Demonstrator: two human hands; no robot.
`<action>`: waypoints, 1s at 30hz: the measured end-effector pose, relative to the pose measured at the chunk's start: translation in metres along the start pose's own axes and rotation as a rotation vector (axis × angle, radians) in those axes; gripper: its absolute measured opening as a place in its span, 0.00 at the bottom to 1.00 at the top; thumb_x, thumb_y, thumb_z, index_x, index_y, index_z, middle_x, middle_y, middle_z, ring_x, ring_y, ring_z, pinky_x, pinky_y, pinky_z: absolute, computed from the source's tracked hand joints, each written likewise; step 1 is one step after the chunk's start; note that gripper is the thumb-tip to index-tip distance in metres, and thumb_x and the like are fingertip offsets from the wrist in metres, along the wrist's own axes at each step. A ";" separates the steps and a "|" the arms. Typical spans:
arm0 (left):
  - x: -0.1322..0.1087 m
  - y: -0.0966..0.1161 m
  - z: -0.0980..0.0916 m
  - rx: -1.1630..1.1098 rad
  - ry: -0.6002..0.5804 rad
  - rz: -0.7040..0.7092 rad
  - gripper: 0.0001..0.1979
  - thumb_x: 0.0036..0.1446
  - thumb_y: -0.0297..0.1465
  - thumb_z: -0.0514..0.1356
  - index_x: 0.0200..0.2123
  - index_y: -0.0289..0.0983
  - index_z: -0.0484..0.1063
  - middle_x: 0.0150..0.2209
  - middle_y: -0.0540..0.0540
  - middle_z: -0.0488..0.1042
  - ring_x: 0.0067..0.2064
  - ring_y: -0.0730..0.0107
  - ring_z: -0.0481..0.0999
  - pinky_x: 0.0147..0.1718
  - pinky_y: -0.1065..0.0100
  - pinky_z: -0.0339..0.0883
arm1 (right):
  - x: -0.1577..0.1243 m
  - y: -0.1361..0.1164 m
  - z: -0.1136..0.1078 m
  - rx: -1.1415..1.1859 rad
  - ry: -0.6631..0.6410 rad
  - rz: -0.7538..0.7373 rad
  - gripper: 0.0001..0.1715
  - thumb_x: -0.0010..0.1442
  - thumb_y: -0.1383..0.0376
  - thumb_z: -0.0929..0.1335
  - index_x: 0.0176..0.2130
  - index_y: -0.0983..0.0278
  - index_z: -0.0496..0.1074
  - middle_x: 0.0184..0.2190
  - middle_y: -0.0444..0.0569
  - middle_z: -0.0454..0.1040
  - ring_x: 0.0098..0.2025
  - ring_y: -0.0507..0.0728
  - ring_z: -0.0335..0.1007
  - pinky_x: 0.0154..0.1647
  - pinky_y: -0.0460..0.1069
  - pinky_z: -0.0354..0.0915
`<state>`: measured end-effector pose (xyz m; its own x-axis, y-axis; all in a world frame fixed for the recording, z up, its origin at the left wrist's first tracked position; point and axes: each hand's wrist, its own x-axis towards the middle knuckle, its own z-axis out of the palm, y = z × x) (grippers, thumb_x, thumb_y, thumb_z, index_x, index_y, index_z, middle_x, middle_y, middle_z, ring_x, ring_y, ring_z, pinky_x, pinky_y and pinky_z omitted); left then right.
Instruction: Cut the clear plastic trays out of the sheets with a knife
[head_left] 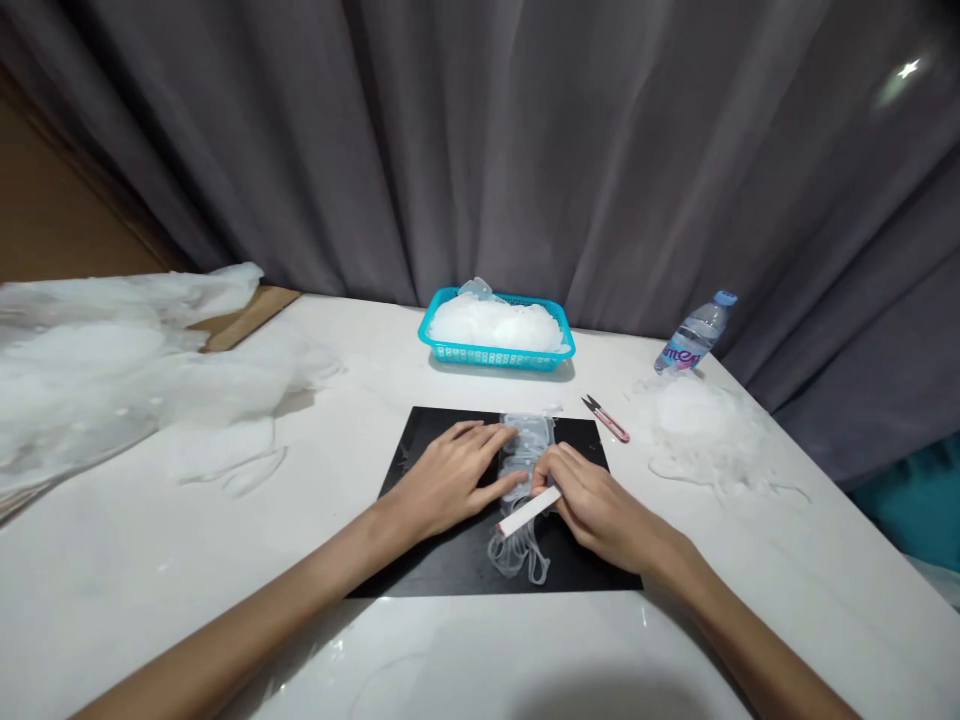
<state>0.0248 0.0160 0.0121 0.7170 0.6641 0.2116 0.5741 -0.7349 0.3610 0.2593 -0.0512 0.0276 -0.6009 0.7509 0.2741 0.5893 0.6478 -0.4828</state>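
A black mat [442, 560] lies on the white table in front of me. On it rests a translucent white lace strip [525, 440] with loops trailing toward me. My left hand [450, 475] lies flat on the mat, fingers stretched out and pressing the strip's left edge. My right hand [592, 505] is closed in a pinch around a slim white tool [529, 513] with a reddish tip, held low over the strip's middle.
A turquoise basket [496, 352] heaped with white pieces stands behind the mat. Small red-handled snips [606, 418] lie to its right, near a pile of white trimmings [697, 420] and a water bottle [696, 335]. A large heap of white fabric [112, 370] covers the table's left.
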 end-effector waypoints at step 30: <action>-0.040 -0.037 -0.013 -0.069 -0.116 0.009 0.33 0.69 0.55 0.57 0.69 0.45 0.67 0.73 0.46 0.65 0.72 0.53 0.66 0.70 0.54 0.59 | 0.005 0.001 -0.002 0.035 0.403 0.131 0.22 0.79 0.58 0.59 0.41 0.59 0.78 0.46 0.53 0.72 0.50 0.61 0.72 0.50 0.57 0.69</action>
<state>-0.0303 0.0180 0.0017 0.7652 0.6344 0.1097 0.5421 -0.7267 0.4219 0.2572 -0.0466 0.0300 -0.2584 0.8215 0.5084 0.6240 0.5436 -0.5613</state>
